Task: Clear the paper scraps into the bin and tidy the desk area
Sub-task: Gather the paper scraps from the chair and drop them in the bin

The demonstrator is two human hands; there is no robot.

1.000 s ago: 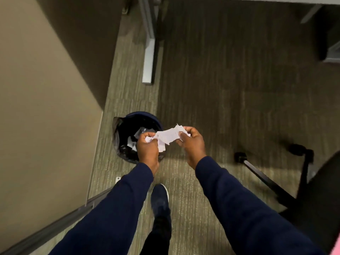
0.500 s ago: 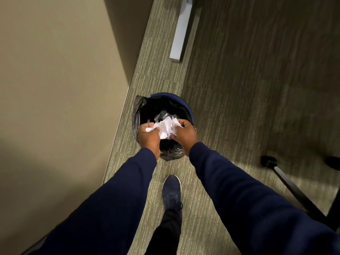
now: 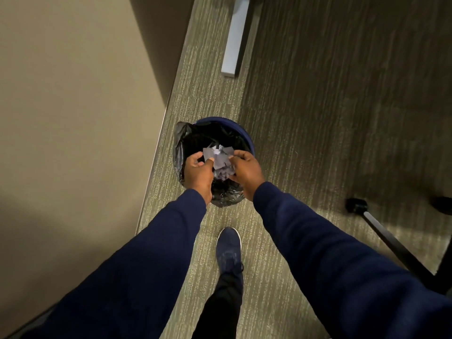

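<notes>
Nearest the camera, two dark blue sleeves [image 3: 151,260] reach forward and down, and between them one dark shoe [image 3: 228,249] stands on the carpet [image 3: 330,113]. Past the cuffs, the left hand [image 3: 197,172] and the right hand [image 3: 247,170] hang over the mouth of the one bin [image 3: 245,137], a blue bin with a black liner [image 3: 179,148] that stands just beside the wall [image 3: 73,94]. Each grip is apart, fingers loosely spread, with nothing clearly pinched. The paper scraps [image 3: 220,159] sit as one pale, crumpled cluster between the two hands, inside the rim; whether they are dropping or already resting on the liner cannot be told, and the separate pieces are too bunched to count. This load looks as good as delivered. The desk top itself is out of view, so what remains to tidy there cannot be judged. Farther off, one pale desk foot [image 3: 232,45] lies on the carpet, and one black chair leg [image 3: 391,243] with a caster sits at the right.
</notes>
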